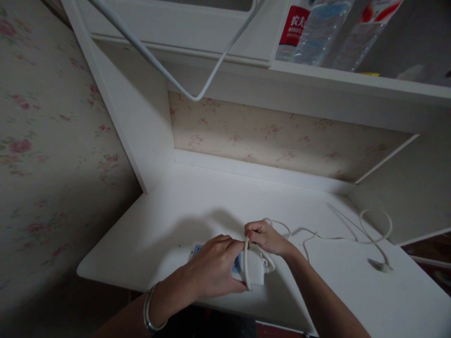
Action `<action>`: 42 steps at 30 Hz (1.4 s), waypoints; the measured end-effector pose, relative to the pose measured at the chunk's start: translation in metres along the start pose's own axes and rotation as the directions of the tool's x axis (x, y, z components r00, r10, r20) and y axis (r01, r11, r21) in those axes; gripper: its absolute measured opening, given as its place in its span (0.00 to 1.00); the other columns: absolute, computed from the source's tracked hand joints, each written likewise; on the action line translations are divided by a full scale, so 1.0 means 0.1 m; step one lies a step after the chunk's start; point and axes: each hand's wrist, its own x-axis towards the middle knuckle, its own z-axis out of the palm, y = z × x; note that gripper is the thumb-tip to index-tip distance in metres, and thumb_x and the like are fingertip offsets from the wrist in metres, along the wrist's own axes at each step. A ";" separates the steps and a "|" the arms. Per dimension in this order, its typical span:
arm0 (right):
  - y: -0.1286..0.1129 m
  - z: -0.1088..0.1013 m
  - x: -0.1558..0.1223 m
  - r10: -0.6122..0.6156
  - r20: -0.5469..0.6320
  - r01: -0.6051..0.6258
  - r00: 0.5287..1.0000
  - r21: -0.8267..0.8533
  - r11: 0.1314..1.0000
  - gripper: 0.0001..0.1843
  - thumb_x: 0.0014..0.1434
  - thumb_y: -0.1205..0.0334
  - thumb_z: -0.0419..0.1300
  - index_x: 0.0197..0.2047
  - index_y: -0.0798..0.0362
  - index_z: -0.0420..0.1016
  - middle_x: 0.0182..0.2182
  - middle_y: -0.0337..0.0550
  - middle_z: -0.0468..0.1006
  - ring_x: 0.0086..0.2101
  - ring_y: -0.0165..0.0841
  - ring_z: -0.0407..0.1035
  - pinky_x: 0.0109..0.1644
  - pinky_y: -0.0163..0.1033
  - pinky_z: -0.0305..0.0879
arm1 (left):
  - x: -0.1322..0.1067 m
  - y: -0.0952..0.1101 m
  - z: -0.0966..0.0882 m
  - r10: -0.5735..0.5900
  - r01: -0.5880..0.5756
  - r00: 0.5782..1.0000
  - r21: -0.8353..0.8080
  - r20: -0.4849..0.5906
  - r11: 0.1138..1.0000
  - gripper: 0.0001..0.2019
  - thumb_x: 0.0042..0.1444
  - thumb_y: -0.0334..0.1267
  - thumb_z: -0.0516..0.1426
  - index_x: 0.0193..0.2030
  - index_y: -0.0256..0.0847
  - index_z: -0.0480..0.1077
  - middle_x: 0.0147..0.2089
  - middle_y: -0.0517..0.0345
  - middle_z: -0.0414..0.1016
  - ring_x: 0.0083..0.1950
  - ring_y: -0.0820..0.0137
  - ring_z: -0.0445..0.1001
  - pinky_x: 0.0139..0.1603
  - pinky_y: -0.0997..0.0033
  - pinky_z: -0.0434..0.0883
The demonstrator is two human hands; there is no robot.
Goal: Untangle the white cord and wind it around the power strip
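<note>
Pinched in the right hand (pixel 267 238) is a thin white cord (pixel 245 266); the white plastic block (pixel 256 271) beneath is clasped by the left hand (pixel 211 270).

The left hand (pixel 213 270) covers most of the white box (pixel 255 272), so its kind cannot be told. At one o'clock the bottles (pixel 319 33) are cut off by the top edge. At four o'clock the cord (pixel 338 238) ends in a plug (pixel 379 265) too small and dim to identify.

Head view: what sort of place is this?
Probably a home bedroom or study: white desk, floral wallpaper, bottled water on the shelf above. Left hand holds a power strip, right hand its cord.
</note>
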 end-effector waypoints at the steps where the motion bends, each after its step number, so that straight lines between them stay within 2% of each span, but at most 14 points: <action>1: 0.02 0.02 -0.02 0.004 -0.015 -0.005 1.000 -0.058 0.998 0.21 0.56 0.45 0.56 0.23 0.55 0.66 0.18 0.32 0.62 0.21 0.25 0.55 0.25 0.31 0.52 | 0.00 -0.02 -0.01 -0.035 0.035 0.999 -0.007 -0.025 0.999 0.25 0.42 0.46 0.66 0.46 0.41 0.67 0.42 0.54 0.76 0.45 0.60 0.73 0.46 0.63 0.69; 4: 0.04 0.09 -0.09 -0.015 -0.045 -0.003 0.999 -0.392 0.920 0.14 0.60 0.57 0.52 0.28 0.55 0.70 0.25 0.41 0.74 0.27 0.30 0.66 0.32 0.33 0.59 | 0.02 -0.08 -0.04 -0.126 0.122 0.985 -0.040 -0.119 0.992 0.25 0.42 0.44 0.66 0.47 0.42 0.65 0.44 0.55 0.75 0.45 0.62 0.73 0.45 0.64 0.69; 7: 0.03 0.20 -0.16 0.069 -0.079 -0.105 0.994 -0.748 0.656 0.13 0.59 0.64 0.50 0.29 0.58 0.73 0.29 0.50 0.78 0.31 0.35 0.72 0.35 0.35 0.61 | 0.07 -0.14 -0.07 -0.159 0.158 0.973 -0.022 -0.165 0.987 0.25 0.44 0.46 0.66 0.47 0.43 0.64 0.45 0.56 0.74 0.45 0.62 0.73 0.45 0.65 0.68; 9: 0.01 0.29 -0.21 0.128 -0.092 -0.144 0.987 -0.857 0.495 0.15 0.61 0.65 0.49 0.31 0.59 0.75 0.31 0.55 0.80 0.33 0.39 0.75 0.34 0.36 0.61 | 0.12 -0.17 -0.06 -0.154 0.160 0.977 0.029 -0.151 0.987 0.25 0.44 0.48 0.65 0.47 0.44 0.63 0.44 0.56 0.73 0.45 0.61 0.72 0.45 0.64 0.68; 11: -0.01 0.37 -0.26 0.112 -0.080 -0.119 0.990 -0.910 0.398 0.16 0.64 0.64 0.48 0.33 0.58 0.75 0.32 0.55 0.80 0.32 0.40 0.76 0.33 0.36 0.61 | 0.15 -0.20 -0.05 -0.168 0.178 0.977 0.071 -0.129 0.982 0.25 0.46 0.50 0.64 0.47 0.44 0.62 0.44 0.56 0.73 0.45 0.61 0.72 0.44 0.65 0.68; 17: 0.02 0.46 -0.40 -0.050 -0.065 -0.047 0.997 -0.952 0.302 0.12 0.67 0.62 0.48 0.38 0.53 0.72 0.29 0.44 0.80 0.28 0.36 0.76 0.29 0.35 0.59 | 0.20 -0.35 0.04 -0.237 0.245 0.969 0.132 -0.070 0.961 0.26 0.49 0.53 0.62 0.51 0.47 0.60 0.47 0.56 0.70 0.46 0.61 0.72 0.44 0.65 0.68; 21: -0.02 0.48 -0.43 -0.112 -0.049 -0.016 0.993 -0.961 0.277 0.10 0.66 0.62 0.50 0.36 0.53 0.72 0.28 0.42 0.80 0.27 0.36 0.75 0.29 0.36 0.58 | 0.20 -0.46 0.15 -0.253 0.263 0.963 0.119 -0.093 0.957 0.20 0.50 0.46 0.61 0.48 0.43 0.63 0.47 0.53 0.66 0.47 0.62 0.71 0.48 0.64 0.68; 25: -0.05 0.47 -0.41 -0.114 -0.060 -0.022 0.992 -0.951 0.310 0.13 0.66 0.60 0.50 0.33 0.53 0.71 0.28 0.42 0.79 0.28 0.37 0.75 0.31 0.37 0.59 | 0.17 -0.52 0.17 -0.217 0.218 0.975 0.014 -0.047 0.976 0.26 0.44 0.29 0.59 0.53 0.41 0.61 0.51 0.51 0.63 0.49 0.64 0.69 0.49 0.67 0.68; 28: 0.01 0.40 -0.38 -0.072 -0.127 -0.087 0.989 -0.912 0.400 0.16 0.68 0.58 0.46 0.34 0.53 0.71 0.29 0.44 0.79 0.30 0.37 0.75 0.32 0.37 0.60 | 0.16 -0.51 0.10 -0.167 0.168 0.986 -0.055 0.019 0.984 0.27 0.41 0.26 0.57 0.52 0.42 0.62 0.51 0.52 0.64 0.48 0.65 0.69 0.48 0.69 0.69; 31: 0.10 0.30 -0.34 -0.033 -0.212 -0.158 0.977 -0.815 0.557 0.15 0.67 0.60 0.45 0.40 0.54 0.72 0.32 0.47 0.79 0.32 0.38 0.75 0.34 0.37 0.62 | 0.15 -0.48 0.03 -0.126 0.127 0.992 -0.075 0.017 0.989 0.26 0.44 0.28 0.56 0.53 0.43 0.63 0.49 0.54 0.68 0.48 0.64 0.70 0.49 0.68 0.68; 34: 0.17 0.22 -0.31 -0.060 -0.273 -0.135 0.960 -0.640 0.756 0.16 0.66 0.60 0.45 0.50 0.54 0.69 0.36 0.48 0.78 0.35 0.36 0.73 0.38 0.39 0.65 | 0.14 -0.48 0.02 -0.113 0.112 0.994 -0.093 -0.005 0.989 0.31 0.45 0.31 0.56 0.59 0.45 0.59 0.51 0.54 0.71 0.49 0.63 0.71 0.50 0.66 0.68; 38: 0.20 0.17 -0.30 0.017 -0.377 -0.166 0.926 -0.366 0.916 0.31 0.63 0.55 0.51 0.66 0.54 0.50 0.38 0.46 0.78 0.25 0.31 0.70 0.31 0.37 0.66 | 0.14 -0.50 0.06 -0.189 0.184 0.982 -0.171 -0.013 0.968 0.42 0.45 0.34 0.59 0.67 0.46 0.45 0.54 0.53 0.72 0.48 0.62 0.74 0.47 0.65 0.70; 40: 0.21 0.17 -0.32 0.047 -0.431 -0.191 0.901 -0.296 0.936 0.39 0.62 0.55 0.53 0.70 0.54 0.38 0.39 0.46 0.78 0.23 0.30 0.69 0.29 0.37 0.66 | 0.13 -0.51 0.07 -0.204 0.197 0.979 -0.178 -0.019 0.964 0.44 0.45 0.33 0.59 0.68 0.47 0.42 0.54 0.53 0.72 0.47 0.63 0.74 0.47 0.66 0.71; 42: 0.21 0.18 -0.35 0.004 -0.472 -0.189 0.882 -0.345 0.919 0.39 0.63 0.55 0.52 0.70 0.54 0.38 0.41 0.48 0.78 0.26 0.32 0.71 0.32 0.38 0.69 | 0.13 -0.51 0.08 -0.190 0.182 0.981 -0.146 -0.041 0.972 0.44 0.46 0.33 0.59 0.69 0.49 0.43 0.55 0.53 0.72 0.48 0.62 0.73 0.48 0.65 0.70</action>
